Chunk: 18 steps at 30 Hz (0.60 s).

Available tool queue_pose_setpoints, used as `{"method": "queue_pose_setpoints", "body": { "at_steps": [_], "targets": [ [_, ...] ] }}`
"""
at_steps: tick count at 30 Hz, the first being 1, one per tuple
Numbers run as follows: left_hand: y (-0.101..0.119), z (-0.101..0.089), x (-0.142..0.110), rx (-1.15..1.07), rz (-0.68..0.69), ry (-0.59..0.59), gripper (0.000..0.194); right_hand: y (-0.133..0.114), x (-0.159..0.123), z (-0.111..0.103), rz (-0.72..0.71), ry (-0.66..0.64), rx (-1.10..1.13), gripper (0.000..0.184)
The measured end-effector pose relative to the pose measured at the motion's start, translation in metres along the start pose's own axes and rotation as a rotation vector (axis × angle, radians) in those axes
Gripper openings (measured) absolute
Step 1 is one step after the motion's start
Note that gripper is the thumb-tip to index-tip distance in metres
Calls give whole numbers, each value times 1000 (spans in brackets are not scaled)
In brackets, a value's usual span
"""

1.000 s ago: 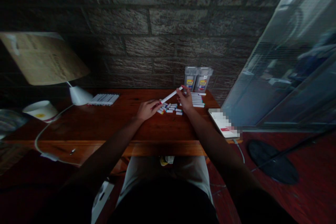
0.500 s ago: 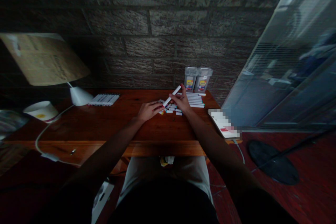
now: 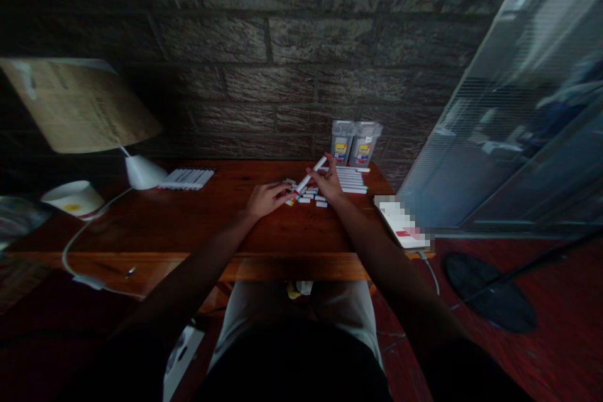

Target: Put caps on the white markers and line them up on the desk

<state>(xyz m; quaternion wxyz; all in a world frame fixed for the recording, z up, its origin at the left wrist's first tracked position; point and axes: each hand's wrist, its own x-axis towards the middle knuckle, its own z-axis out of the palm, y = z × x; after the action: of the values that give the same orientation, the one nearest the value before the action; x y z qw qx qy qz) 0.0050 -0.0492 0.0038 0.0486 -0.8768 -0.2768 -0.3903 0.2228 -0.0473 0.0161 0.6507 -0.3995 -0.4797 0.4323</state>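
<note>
A white marker point(image 3: 312, 174) is held aslant above the table, its upper end to the right. My right hand point(image 3: 328, 183) grips it towards that upper end, fingers closed round the barrel. At the lower, red-tipped end, the thumb and fingers of my left hand point(image 3: 267, 199) are pinched close together and seem to touch it. Short white marker caps point(image 3: 308, 195) with coloured ends lie loose below, some covered by my left fingers. Right of them is a row of white markers point(image 3: 353, 181), partly behind my right hand.
Two clear plastic cases point(image 3: 362, 144) stand by the brick wall. Another group of markers point(image 3: 189, 178) lies left, near a lamp point(image 3: 141, 173) and a white paper cup point(image 3: 75, 198). A white box point(image 3: 400, 223), partly blurred, sits at the right edge of the wooden table point(image 3: 188, 226).
The marker and my right hand have shifted slightly to the right and down. My left hand has stayed almost in place, so the marker's red end stands out a little more from its fingertips.
</note>
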Motion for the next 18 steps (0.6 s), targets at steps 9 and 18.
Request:
{"method": "queue_pose_setpoints", "body": {
  "at_steps": [9,18],
  "targets": [
    [-1,0,-1,-8,-10,25,36,-5,-3,1,16,-26,22,103],
    [0,-1,-2,-12,-5,-2,40,-12,-9,6,19,-100,52,103]
  ]
}}
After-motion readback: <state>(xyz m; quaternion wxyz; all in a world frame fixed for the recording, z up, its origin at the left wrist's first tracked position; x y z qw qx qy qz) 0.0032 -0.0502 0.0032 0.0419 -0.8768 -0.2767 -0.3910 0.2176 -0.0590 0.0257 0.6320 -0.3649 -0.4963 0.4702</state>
